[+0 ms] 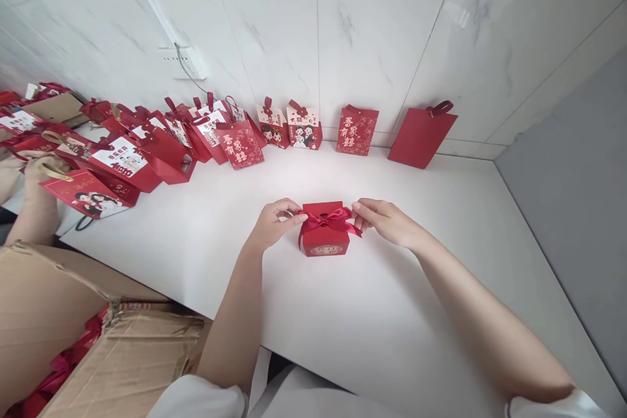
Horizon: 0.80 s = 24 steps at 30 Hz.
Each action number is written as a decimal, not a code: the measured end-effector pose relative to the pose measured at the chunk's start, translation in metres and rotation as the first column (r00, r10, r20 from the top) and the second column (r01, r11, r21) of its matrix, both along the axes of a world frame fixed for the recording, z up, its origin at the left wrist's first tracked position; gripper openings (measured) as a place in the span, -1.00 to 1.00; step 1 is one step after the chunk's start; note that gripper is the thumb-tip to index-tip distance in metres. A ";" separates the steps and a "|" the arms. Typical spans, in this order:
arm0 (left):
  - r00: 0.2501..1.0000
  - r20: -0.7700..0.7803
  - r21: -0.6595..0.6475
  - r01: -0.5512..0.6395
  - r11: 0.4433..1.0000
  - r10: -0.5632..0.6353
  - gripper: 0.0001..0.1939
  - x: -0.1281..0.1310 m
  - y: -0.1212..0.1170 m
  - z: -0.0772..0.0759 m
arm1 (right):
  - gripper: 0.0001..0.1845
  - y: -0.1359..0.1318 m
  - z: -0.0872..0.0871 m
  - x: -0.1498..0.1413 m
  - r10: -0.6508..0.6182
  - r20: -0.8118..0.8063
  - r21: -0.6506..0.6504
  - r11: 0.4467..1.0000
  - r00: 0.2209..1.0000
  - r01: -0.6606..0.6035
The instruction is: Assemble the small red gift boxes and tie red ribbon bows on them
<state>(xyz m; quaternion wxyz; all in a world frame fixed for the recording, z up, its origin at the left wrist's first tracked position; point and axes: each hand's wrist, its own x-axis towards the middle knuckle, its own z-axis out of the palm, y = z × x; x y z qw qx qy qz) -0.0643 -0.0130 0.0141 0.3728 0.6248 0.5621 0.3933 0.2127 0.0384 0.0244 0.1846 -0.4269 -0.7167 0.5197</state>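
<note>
Ribbon (327, 222) pinched by left fingers (296, 219) and right fingers (364, 210) (some tips hidden) partly covers the box (327, 245).

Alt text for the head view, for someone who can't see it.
A person's left hand and right hand are at either side of a red ribbon bow on a small red box, on a white table. Red packages line the tiled wall behind.

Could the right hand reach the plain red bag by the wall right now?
Probably yes: only white tabletop shows between the right hand and the plain red bag, with nothing seen standing in the way. It would likely need to leave the red bow first.
</note>
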 end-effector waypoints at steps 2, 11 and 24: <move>0.999 0.041 -0.027 -0.031 0.999 0.032 -0.71 0.005 0.001 -0.001 | -0.48 -0.001 -0.002 0.000 -0.008 -0.006 0.003 1.000 1.000 0.008; 0.918 0.029 0.090 -0.397 0.913 0.396 -0.71 -0.002 0.007 -0.005 | -0.04 -0.014 0.003 -0.006 0.228 -0.158 -0.072 0.968 0.961 -0.241; 0.578 -0.814 -0.141 -0.095 0.986 -0.061 -0.04 0.046 -0.072 0.076 | -0.55 -0.005 -0.080 -0.037 -0.136 -0.036 0.092 0.986 0.990 0.139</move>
